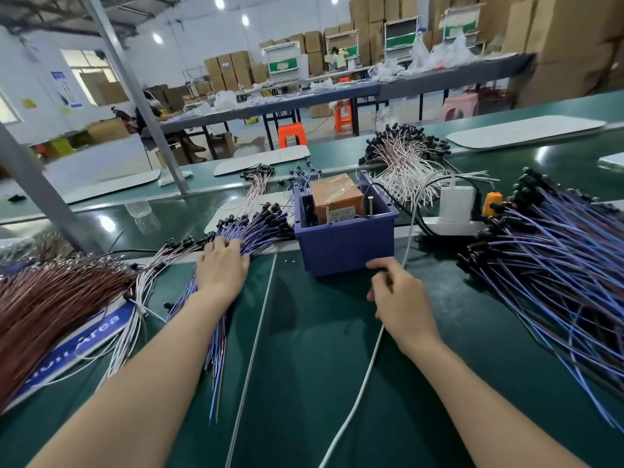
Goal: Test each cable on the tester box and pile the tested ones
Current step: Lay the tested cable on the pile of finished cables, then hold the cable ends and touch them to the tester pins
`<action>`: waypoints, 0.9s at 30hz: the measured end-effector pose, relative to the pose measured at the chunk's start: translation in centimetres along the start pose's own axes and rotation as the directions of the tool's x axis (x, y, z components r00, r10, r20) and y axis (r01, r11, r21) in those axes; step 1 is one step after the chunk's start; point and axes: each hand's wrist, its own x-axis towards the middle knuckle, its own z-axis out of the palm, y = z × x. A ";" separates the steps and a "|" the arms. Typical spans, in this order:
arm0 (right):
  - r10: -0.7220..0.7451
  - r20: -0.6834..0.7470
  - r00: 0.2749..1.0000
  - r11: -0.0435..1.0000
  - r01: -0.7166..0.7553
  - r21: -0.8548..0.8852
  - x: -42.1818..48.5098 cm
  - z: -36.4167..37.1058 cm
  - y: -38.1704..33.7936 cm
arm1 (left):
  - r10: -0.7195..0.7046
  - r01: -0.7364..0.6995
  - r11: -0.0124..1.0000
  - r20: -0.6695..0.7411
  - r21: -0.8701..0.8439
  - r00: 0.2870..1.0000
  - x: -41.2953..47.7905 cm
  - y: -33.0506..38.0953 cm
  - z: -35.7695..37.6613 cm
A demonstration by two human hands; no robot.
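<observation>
- Fingers point(229, 245) of the left hand point(221, 273) lie straight and spread, pressing down on a fan of blue cables point(260, 228) just left of the blue bin point(344, 248).
- At the bin's front right corner, the right hand point(403, 300) curls its fingers round a white cord point(358, 376), index fingertip at the bin's front wall.
- An orange tester box point(336, 194) sits inside the bin, with two upright metal pins beside it.
- To the right of the bin, well apart from it, spreads a heap of blue cables point(557, 258) with black ends.
- Behind the bin lie white and pink cables point(405, 157); a white power strip point(452, 226) sits just right of it.
- Far left of the bin, brown wires point(50, 298) cover the green table point(320, 349).
</observation>
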 end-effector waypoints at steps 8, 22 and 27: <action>0.145 -0.102 0.984 0.981 -0.130 0.146 0.7 0.0 0.3 | 0.259 -0.279 0.947 0.139 0.156 0.956 1.0 1.9 2.5; 0.140 -0.122 0.983 0.987 -0.128 0.099 0.8 0.1 0.4 | 0.217 -0.231 0.963 0.107 0.136 0.970 1.9 3.0 3.0; 0.145 -0.123 0.982 0.986 -0.134 0.095 0.8 0.1 0.5 | 0.020 -0.076 0.944 -0.177 -0.320 0.984 1.9 3.5 1.6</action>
